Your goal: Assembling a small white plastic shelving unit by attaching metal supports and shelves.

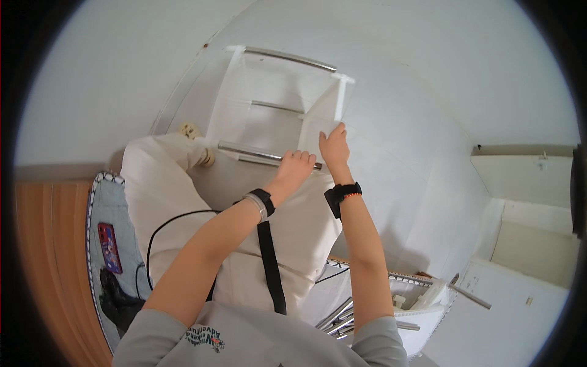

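Note:
In front of my legs stands a white rack frame with a left side panel (225,101) and a right side panel (324,110). A silver metal tube (291,58) spans the far edges, and a thinner tube (276,107) sits lower between the panels. My left hand (296,168) is wrapped round the near metal tube (244,148), close to its right end, which points free past my fingers. With thumb and fingers, my right hand (334,147) grips the right panel near its close edge. Where the near tube meets the panels is partly hidden.
A white container (428,315) with metal tubes (339,318) lies beside my right hip. To my left are a phone (110,248), a black item (116,301) and wooden boards (52,257). A white cabinet (526,177) stands at the right. A black cable (160,227) crosses my leg.

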The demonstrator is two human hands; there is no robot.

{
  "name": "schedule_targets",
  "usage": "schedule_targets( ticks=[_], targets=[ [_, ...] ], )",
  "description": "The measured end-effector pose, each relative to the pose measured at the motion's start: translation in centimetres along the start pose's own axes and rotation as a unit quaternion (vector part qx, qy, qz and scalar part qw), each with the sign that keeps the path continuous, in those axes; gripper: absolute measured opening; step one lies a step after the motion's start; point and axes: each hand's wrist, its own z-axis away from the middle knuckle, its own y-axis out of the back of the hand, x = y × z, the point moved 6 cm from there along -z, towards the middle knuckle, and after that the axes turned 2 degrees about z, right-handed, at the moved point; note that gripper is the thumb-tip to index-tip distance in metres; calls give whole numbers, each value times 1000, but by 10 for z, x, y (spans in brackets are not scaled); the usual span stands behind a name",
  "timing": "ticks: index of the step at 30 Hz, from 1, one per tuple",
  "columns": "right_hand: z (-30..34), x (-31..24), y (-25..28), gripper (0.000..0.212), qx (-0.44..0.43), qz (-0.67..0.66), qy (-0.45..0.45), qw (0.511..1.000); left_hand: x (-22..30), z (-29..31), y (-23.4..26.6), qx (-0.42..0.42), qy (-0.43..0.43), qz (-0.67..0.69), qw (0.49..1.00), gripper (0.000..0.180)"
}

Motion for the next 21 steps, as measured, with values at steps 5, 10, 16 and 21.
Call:
schedule_targets(
  ticks=[5, 10, 16, 21],
  targets=[
    [-8, -2, -9, 38, 25, 22, -24, 999, -2, -6, -17, -16, 32, 6, 999, 10],
    [-16, 9, -15, 31, 5, 52, -55, 997, 10, -10, -15, 20, -5, -17, 1000, 6],
    [-23, 13, -16, 29, -5, 35, -41, 999, 10, -19, -23, -5, 5, 52, 999, 5],
    [-24, 14, -15, 27, 3, 47, -9, 999, 9, -25, -25, -51, 14, 102, 993, 6]
  ],
)
